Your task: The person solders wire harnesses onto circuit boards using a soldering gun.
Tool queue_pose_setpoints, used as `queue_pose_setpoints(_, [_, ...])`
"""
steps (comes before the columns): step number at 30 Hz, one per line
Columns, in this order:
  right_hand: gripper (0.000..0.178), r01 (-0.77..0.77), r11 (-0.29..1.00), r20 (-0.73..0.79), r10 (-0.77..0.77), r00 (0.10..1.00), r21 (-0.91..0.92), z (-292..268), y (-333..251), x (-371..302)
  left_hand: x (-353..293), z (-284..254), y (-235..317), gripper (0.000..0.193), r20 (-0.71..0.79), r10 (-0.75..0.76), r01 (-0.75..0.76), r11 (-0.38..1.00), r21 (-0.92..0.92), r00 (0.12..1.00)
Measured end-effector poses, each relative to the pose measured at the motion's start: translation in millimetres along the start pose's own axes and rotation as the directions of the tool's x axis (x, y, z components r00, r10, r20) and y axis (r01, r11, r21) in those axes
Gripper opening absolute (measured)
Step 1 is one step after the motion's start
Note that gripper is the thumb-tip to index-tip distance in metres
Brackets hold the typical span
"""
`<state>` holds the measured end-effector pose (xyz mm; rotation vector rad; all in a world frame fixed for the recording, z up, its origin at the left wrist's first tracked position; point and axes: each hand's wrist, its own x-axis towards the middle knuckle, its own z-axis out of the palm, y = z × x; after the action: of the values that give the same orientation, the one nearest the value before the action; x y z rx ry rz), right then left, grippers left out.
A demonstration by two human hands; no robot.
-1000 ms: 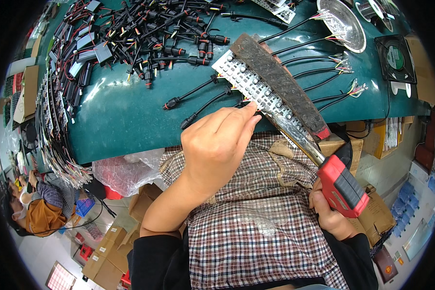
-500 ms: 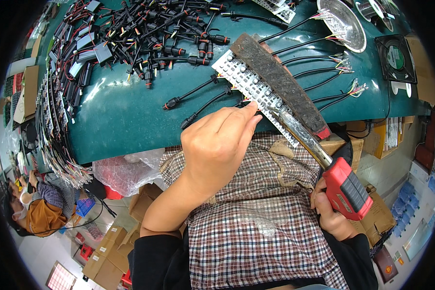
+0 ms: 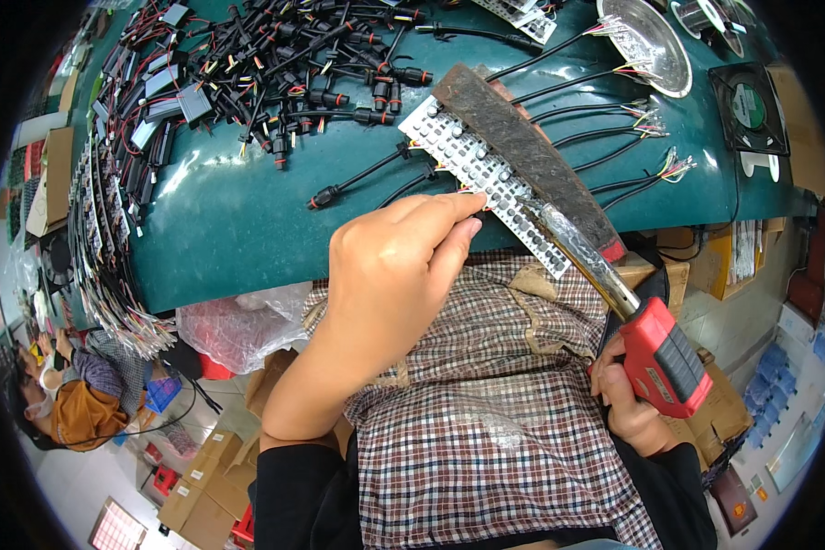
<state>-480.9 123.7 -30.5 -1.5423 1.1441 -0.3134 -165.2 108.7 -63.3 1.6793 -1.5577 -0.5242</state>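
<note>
A white circuit board strip (image 3: 456, 137), set with small components, lies slanted at the table's near edge. Along its right side rests a dark, worn bar (image 3: 532, 151) with a red end. My left hand (image 3: 390, 261) is at the board's left edge, thumb and forefinger pinched on what looks like a thin wire; the fingers mostly hide it. Black cables with connectors, such as this one (image 3: 362, 179), reach the board's left edge. Low on the right, my right hand (image 3: 628, 403) grips a red-and-black soldering gun (image 3: 674, 362), its metal barrel slanting up to the board near my left fingertips.
Many black connector cables (image 3: 312, 64) are heaped at the back. Wired grey modules (image 3: 160, 101) and bundled wires (image 3: 110, 266) lie left. Beyond the bar are stripped cables (image 3: 605, 137), a metal dish (image 3: 655, 55), a solder spool (image 3: 706, 23) and a fan (image 3: 750, 108).
My left hand has shifted slightly left and down, its fingertips still at the board's edge. The soldering gun's barrel has moved a little right. Board and bar have shifted slightly left.
</note>
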Motion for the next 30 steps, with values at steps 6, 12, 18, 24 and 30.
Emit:
queue_pose_setpoints(6, [0.024, 0.010, 1.000, -0.018, -0.010, 1.000, -0.020, -1.8, 10.5, -7.9, 2.9, -4.0, 1.9, 0.018, 0.033, -0.082, 0.083, 0.996, -0.023, 0.996])
queue_pose_setpoints(12, [0.033, 0.029, 0.996, 0.004, -0.028, 1.000, -0.083, -5.1, 17.3, -10.1, 11.4, -7.7, 3.2, 0.014, 0.049, 0.094, -0.099, 0.986, 0.137, 0.994])
queue_pose_setpoints(18, [0.029, -0.084, 0.996, -0.078, 0.082, 0.994, -0.023, -3.7, 1.6, -8.3, 12.3, -4.0, -1.2, 0.016, 0.030, 0.285, -0.280, 0.908, 0.310, 0.958])
queue_pose_setpoints(24, [0.029, 0.070, 0.992, 0.069, -0.063, 0.996, -0.103, -5.3, 12.4, -8.5, 15.5, -6.5, 8.7, 0.018, 0.133, 0.223, -0.256, 0.900, 0.353, 0.966])
queue_pose_setpoints(30, [0.028, -0.006, 0.991, 0.034, 0.011, 0.999, -0.132, -6.0, 3.0, -0.6, 15.1, -6.8, 7.2, 0.018, 0.152, 0.208, -0.252, 0.887, 0.386, 0.966])
